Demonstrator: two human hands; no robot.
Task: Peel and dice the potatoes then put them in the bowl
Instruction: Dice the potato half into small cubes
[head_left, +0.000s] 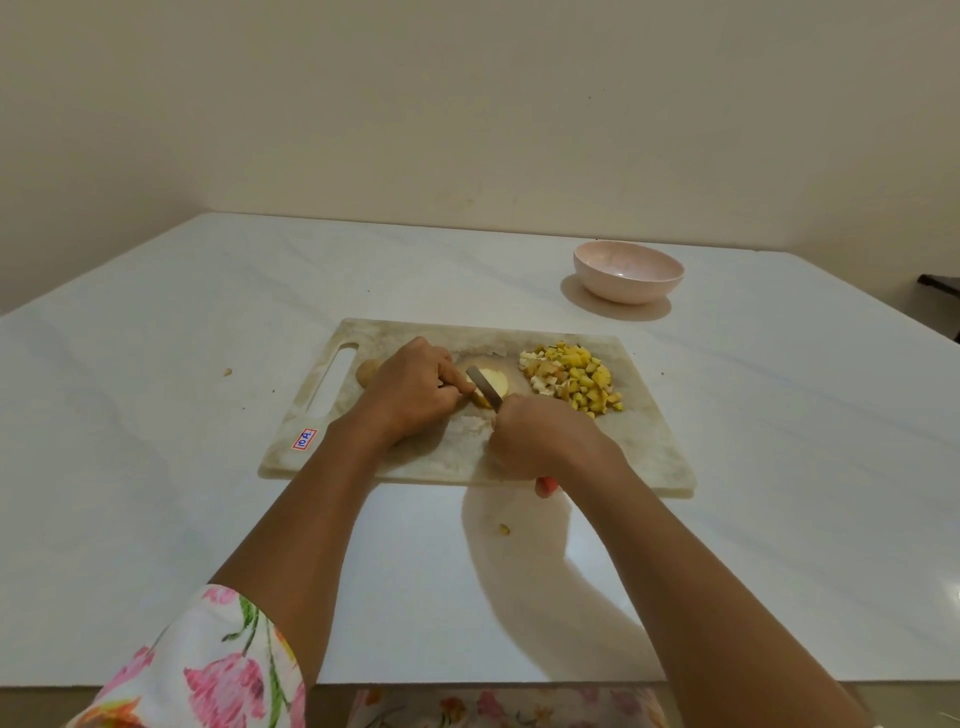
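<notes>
Both hands meet at the middle of the board. The left hand curls its fingers down on a peeled potato, clamping it to the board and hiding its left part, so only a pale rounded face shows. The right hand is wrapped tight round a knife. Only the blade, laid slantwise across the potato, and a red stub of handle below the wrist can be seen. Whether the edge has cut into the potato is hard to tell. A whole potato peeks out behind the left hand, near the board's handle slot, mostly covered. The dice, yellow and pale with some brown bits, are heaped on the right of the board, apart from the hands. The pink bowl stands on the worktop beyond the board's far right corner, and its inside shows no potato. A sticker sits on the board's near left corner, its writing unclear. Small scraps lie on the worktop. A floral sleeve is cut off at the lower edge.
</notes>
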